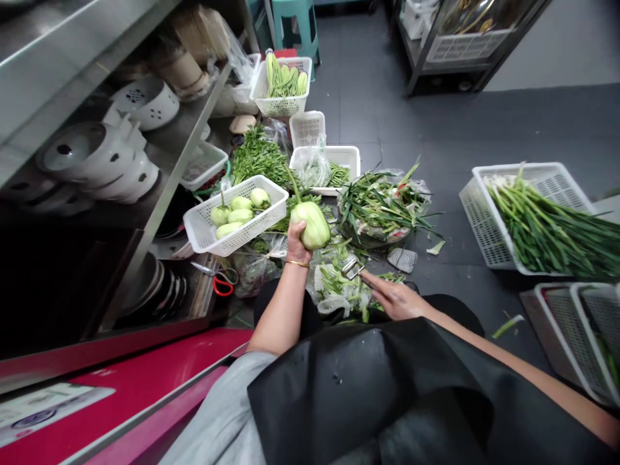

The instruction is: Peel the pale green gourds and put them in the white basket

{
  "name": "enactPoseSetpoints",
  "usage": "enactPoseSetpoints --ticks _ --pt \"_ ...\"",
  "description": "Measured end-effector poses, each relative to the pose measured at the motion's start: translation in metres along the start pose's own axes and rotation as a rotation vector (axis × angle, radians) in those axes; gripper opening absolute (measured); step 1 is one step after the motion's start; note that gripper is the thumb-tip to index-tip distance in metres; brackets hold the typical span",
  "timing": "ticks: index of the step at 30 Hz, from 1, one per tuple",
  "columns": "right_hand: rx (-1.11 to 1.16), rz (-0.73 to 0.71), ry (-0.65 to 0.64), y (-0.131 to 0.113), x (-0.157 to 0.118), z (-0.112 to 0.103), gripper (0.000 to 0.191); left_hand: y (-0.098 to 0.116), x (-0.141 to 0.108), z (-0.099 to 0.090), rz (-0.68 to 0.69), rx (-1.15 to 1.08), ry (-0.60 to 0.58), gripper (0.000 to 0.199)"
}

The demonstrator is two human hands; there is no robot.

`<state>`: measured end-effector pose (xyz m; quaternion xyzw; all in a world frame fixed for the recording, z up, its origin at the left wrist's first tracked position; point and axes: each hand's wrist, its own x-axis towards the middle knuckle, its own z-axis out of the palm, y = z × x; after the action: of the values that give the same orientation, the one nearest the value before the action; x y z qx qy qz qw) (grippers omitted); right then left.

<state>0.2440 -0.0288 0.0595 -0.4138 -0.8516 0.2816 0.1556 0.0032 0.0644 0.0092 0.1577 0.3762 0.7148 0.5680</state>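
head view: white basket (274, 236) holds pale green gourds (241, 210); left hand (299, 244) grips another, right hand (394, 298) a peeler (353, 268).

Dark grey floor tiles (353, 116) run toward twelve o'clock, where a teal stool (303, 29) stands; metal shelving (181, 148) lines ten o'clock, and a pale wall (571, 45) shows at one o'clock.

So the outfit here: a big black apron (349, 394) fills the bottom middle of the frame – smooth, slightly shiny, a few small droplets or specks near its upper edge. Light grey sleeve (232, 400) at bottom left, looks like a plain tee, ends around the elbow. Thin gold-coloured bangle (297, 263) on the left wrist, dark trousers (455, 310) peeking out past the apron – that's the kit.
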Motion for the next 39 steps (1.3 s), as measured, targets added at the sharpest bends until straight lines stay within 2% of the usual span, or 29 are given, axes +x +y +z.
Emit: enactPoseSetpoints --ticks 2,4,5,7,10,12,14,18,20,22,24,26,28,32,34,36,39 --pt "0.019 0.007 0.005 -0.005 0.011 -0.016 0.049 -0.002 0.0 0.002 0.004 -0.008 0.014 0.058" --pt "0.049 -0.026 0.062 -0.017 0.036 -0.026 0.05 -0.003 -0.002 0.006 -0.021 -0.027 0.014 0.056" --pt "0.062 -0.059 0.095 -0.021 0.047 -0.025 0.05 -0.003 -0.003 0.008 -0.04 -0.042 0.015 0.055" --pt "0.074 -0.099 0.136 -0.023 0.057 -0.009 0.051 -0.001 -0.006 0.011 -0.085 -0.082 0.027 0.055" --pt "0.05 -0.038 0.112 -0.009 0.039 0.029 0.051 0.006 -0.008 0.009 -0.187 -0.134 0.047 0.057" --pt "0.038 0.009 0.104 0.001 0.025 0.041 0.05 0.009 -0.007 0.007 -0.238 -0.136 0.035 0.059" --pt "0.04 -0.005 0.132 0.001 0.024 0.036 0.051 0.009 -0.005 0.007 -0.224 -0.118 0.042 0.059" --pt "-0.024 -0.055 0.144 -0.013 0.048 0.019 0.053 0.004 -0.002 0.01 -0.128 -0.081 0.08 0.061" --pt "-0.124 -0.006 0.064 -0.011 0.047 0.025 0.052 0.005 -0.003 0.01 -0.121 -0.078 0.078 0.061" --pt "-0.182 0.06 -0.008 -0.001 0.033 0.037 0.05 0.009 -0.004 0.007 -0.121 -0.071 0.031 0.062" --pt "-0.116 0.075 0.017 0.011 0.018 0.042 0.049 0.014 -0.007 0.004 -0.099 -0.072 -0.065 0.064" --pt "0.03 0.063 0.103 0.014 0.014 0.034 0.05 0.017 -0.009 0.004 -0.061 -0.08 -0.142 0.069" --pt "0.147 0.058 0.147 0.007 0.025 0.015 0.051 0.015 -0.011 0.005 -0.048 -0.077 -0.147 0.07" --pt "0.151 0.033 0.189 -0.02 0.073 -0.034 0.05 0.004 -0.014 0.009 -0.158 -0.05 -0.18 0.059" --pt "0.104 0.004 0.204 -0.029 0.095 -0.05 0.049 -0.002 -0.014 0.01 -0.154 -0.044 -0.218 0.057" --pt "0.066 -0.02 0.189 -0.033 0.108 -0.051 0.05 -0.006 -0.012 0.011 -0.102 -0.049 -0.21 0.056" --pt "0.056 -0.046 0.162 -0.027 0.094 -0.025 0.053 -0.009 -0.007 0.01 -0.032 -0.068 -0.144 0.053"
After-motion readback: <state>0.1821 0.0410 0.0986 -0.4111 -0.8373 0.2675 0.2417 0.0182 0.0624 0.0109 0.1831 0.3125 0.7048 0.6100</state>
